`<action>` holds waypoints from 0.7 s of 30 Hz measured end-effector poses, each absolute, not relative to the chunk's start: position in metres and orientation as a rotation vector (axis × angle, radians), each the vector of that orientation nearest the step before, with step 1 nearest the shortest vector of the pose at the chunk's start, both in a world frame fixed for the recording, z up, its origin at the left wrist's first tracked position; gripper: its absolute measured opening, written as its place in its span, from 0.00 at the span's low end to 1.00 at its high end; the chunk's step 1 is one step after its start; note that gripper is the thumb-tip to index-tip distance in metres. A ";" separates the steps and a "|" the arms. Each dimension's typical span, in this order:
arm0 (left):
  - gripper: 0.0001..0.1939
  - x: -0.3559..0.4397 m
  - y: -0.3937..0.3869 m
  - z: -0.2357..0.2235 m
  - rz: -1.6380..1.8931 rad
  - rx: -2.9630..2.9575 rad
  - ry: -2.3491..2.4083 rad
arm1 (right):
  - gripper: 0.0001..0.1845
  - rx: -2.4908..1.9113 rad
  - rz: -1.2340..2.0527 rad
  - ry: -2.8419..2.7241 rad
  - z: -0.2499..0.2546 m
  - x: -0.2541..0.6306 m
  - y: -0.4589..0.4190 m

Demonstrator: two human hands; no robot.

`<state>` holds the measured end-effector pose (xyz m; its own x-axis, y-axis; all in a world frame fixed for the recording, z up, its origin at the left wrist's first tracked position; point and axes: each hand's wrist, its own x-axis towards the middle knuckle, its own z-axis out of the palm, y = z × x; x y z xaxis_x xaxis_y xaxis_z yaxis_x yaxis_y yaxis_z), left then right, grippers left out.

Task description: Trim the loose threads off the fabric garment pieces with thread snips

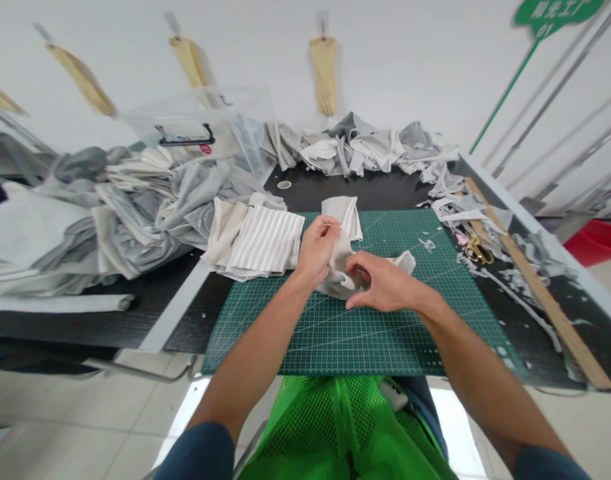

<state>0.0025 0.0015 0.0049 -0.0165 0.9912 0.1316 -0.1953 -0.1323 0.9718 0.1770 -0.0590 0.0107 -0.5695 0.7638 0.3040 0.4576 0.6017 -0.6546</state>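
Fingers (327,223) of the left hand (316,250) pinch a bunched grey-beige cloth (341,251); those of the right hand (385,283) curl against it with the thumb apart, and whether they grip it I cannot tell. The cloth is over a green cutting mat (345,340) at the near edge of the counter (330,191). Left of the hands sit striped cloths (268,237); a folded cloth (338,209) lies beyond, toward the far edge. Gold-handled scissors (478,251) and a wooden ruler (540,288) lie toward the counter's right edge.

crumpled cloth (341,255): greyish | cutting mat (355,343): green, white grid (fine squares) | striped cloth (266,239): grey-white | vest (310,427): bright green
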 end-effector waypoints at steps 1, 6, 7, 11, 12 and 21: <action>0.05 0.002 0.003 0.004 1.403 1.146 1.005 | 0.24 -0.989 0.638 -2.255 0.007 0.175 -0.057; 0.08 0.000 0.003 0.001 1.378 1.169 0.945 | 0.09 -1.134 0.571 -1.953 -0.005 0.170 -0.046; 0.08 -0.001 0.002 0.002 1.371 1.192 0.915 | 0.09 -1.145 0.589 -1.870 -0.005 0.171 -0.045; 0.09 -0.003 -0.001 0.007 1.294 1.344 0.807 | 0.13 -1.161 0.681 -1.616 0.000 0.174 -0.044; 0.11 -0.003 -0.002 0.008 1.245 1.392 0.788 | 0.13 -1.155 0.705 -1.585 0.001 0.175 -0.044; 0.13 -0.002 -0.003 0.002 1.030 1.439 0.758 | 0.17 -1.132 0.841 -1.443 -0.002 0.181 -0.042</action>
<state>-0.0016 -0.0034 0.0023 0.4056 0.8982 0.1694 -0.1058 -0.1379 0.9848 0.1813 -0.0420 -0.0015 0.0189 0.9507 0.3095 0.1986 0.2999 -0.9331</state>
